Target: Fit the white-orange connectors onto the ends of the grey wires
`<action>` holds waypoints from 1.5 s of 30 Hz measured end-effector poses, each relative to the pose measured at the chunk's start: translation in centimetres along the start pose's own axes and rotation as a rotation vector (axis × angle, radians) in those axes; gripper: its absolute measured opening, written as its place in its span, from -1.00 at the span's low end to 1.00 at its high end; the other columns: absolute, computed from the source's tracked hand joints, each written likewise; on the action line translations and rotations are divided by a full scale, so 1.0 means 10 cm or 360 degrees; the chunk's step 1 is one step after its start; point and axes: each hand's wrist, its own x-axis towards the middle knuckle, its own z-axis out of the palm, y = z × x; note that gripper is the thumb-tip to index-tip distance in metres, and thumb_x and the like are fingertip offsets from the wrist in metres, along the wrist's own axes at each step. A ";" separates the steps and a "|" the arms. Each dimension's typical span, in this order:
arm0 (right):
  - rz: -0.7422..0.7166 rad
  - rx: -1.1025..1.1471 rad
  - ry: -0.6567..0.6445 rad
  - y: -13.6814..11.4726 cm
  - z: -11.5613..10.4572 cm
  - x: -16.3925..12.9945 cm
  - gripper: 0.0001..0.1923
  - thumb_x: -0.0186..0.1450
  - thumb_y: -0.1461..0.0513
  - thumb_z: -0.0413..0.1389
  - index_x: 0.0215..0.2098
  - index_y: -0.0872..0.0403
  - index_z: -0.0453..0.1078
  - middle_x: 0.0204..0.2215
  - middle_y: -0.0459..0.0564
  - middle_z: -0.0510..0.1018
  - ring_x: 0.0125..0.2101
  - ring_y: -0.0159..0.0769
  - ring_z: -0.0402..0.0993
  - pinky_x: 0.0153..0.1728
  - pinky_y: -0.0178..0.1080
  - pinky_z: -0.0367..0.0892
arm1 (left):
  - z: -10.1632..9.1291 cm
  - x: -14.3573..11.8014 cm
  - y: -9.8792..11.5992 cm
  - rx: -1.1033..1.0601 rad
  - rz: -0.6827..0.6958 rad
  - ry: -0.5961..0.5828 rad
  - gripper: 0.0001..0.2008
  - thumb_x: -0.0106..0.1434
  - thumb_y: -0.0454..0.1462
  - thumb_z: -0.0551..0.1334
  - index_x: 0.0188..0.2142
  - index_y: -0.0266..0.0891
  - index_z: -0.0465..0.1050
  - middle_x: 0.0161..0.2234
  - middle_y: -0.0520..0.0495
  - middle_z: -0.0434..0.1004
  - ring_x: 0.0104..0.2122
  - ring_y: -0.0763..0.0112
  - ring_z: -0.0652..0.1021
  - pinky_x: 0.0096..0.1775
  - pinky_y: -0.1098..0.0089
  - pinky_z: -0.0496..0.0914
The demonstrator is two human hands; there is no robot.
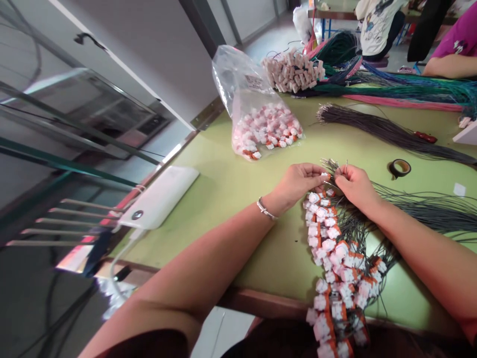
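Observation:
My left hand [298,183] is closed, its fingertips pinching a small white and orange connector [325,175]. Close beside it, my right hand [356,188] has thumb and finger pressed together on a thin dark wire. A cluster of metal-tipped wire ends [329,164] shows between and behind the two hands. Below them hangs a long bunch of wired white and orange connectors [331,243], running over the table's front edge. Their dark wires [413,211] trail off to the right under my right forearm.
On the green table [223,199] stands a clear bag of connectors [266,124]. Behind lie a dark wire bundle [372,127], a tape roll [400,168] and coloured harnesses with pale connectors [294,72]. A white power bank [160,196] sits at the left edge. Other people sit farther back.

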 end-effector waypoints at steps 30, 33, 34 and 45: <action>-0.0400 -0.0194 0.0138 -0.02 -0.06 -0.04 -0.89 0.12 0.20 0.08 -0.53 0.06 0.32 -0.60 -0.15 0.33 -0.54 -0.40 0.18 -0.48 -0.30 0.13 | -0.02 -0.01 0.03 -0.0081 -0.0076 -0.0111 -0.81 0.04 -0.31 0.37 -0.37 -0.38 0.46 -0.55 0.03 0.47 -0.58 0.59 0.43 -0.45 0.50 0.33; -0.0518 -0.0228 0.0147 -0.12 -0.13 -0.10 -0.83 0.15 0.18 0.08 -0.56 0.06 0.34 -0.54 -0.09 0.39 -0.47 -0.36 0.25 -0.38 -0.27 0.18 | -0.02 -0.02 0.04 -0.0082 -0.0097 -0.0064 -0.83 0.06 -0.30 0.35 -0.37 -0.37 0.45 -0.57 0.04 0.45 -0.60 0.60 0.42 -0.47 0.50 0.30; -0.0494 -0.0233 0.0025 -0.16 -0.14 -0.12 -0.79 0.17 0.16 0.08 -0.58 0.06 0.34 -0.57 -0.10 0.38 -0.48 -0.36 0.24 -0.39 -0.26 0.18 | -0.02 -0.02 0.04 -0.0080 -0.0102 -0.0064 -0.83 0.07 -0.30 0.35 -0.37 -0.37 0.44 -0.57 0.03 0.44 -0.59 0.59 0.42 -0.47 0.50 0.30; -0.0108 0.0293 0.0203 -0.06 -0.18 -0.03 -0.74 0.15 0.08 0.16 -0.57 0.08 0.37 -0.59 -0.10 0.45 -0.56 -0.43 0.22 -0.47 -0.31 0.17 | -0.12 -0.10 0.18 0.0752 0.0206 -0.0306 -0.86 0.00 -0.43 0.24 -0.40 -0.30 0.53 -0.47 -0.02 0.53 -0.49 0.50 0.47 -0.39 0.47 0.35</action>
